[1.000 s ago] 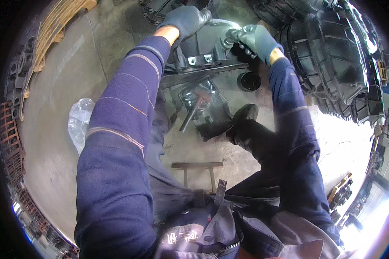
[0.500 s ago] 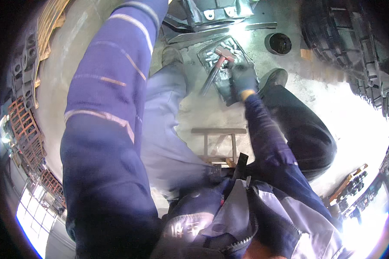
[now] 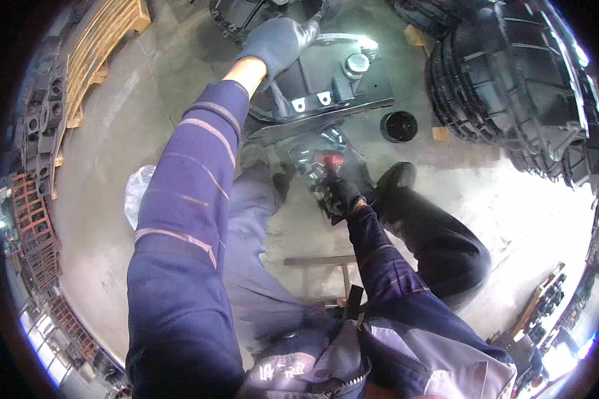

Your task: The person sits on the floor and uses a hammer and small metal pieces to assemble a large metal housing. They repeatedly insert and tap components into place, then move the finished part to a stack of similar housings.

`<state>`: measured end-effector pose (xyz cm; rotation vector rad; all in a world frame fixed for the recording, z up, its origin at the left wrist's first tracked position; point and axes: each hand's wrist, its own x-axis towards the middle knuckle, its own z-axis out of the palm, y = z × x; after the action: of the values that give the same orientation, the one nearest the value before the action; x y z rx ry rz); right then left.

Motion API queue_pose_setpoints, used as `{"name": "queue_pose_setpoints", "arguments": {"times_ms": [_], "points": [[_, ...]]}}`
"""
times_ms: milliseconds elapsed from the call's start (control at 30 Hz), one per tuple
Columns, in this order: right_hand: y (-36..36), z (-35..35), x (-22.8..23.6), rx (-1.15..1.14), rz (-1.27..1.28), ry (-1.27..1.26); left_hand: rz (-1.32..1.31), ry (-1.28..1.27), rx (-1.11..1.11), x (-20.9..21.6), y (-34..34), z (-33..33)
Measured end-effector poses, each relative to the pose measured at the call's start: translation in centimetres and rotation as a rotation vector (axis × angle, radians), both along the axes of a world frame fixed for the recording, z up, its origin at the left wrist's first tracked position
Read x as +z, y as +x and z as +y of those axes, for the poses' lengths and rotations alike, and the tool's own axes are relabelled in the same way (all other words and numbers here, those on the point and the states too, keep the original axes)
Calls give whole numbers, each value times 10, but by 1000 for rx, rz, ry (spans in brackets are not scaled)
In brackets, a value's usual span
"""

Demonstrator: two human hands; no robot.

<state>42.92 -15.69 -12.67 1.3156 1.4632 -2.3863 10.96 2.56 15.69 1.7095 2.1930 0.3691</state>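
Observation:
My left hand, in a grey glove, reaches far forward to a large dark metal housing. Its fingers bend over the upper part of the housing and are partly hidden. Between my feet, my right hand, in a dark glove, is closed round the handle of a hammer with a red head. The hammer is over a dark tray of small shiny metal pieces, too blurred to name. A round silvery cap sits on the housing.
A dark metal bar lies before the housing. To its right stands a round black container. Large ribbed black parts are stacked at the right. A wooden pallet lies far left, a clear plastic bag nearer, a low stool below me.
My right hand has taken hold of the hammer, which lay across the tray. The view has tilted forward, so my left hand and more of the housing now show.

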Motion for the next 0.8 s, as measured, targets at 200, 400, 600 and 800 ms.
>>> {"name": "queue_pose_setpoints", "arguments": {"times_ms": [200,400,600,800], "points": [[49,48,194,34,-211,654,17,39,19,-4,-2,0],[45,147,466,-334,186,1281,4,86,30,-5,-1,-1],[10,163,419,-614,7,1554,-1,101,46,-8,-2,-1],[42,184,334,195,-552,1467,34,167,9,-10,-8,4]]}}
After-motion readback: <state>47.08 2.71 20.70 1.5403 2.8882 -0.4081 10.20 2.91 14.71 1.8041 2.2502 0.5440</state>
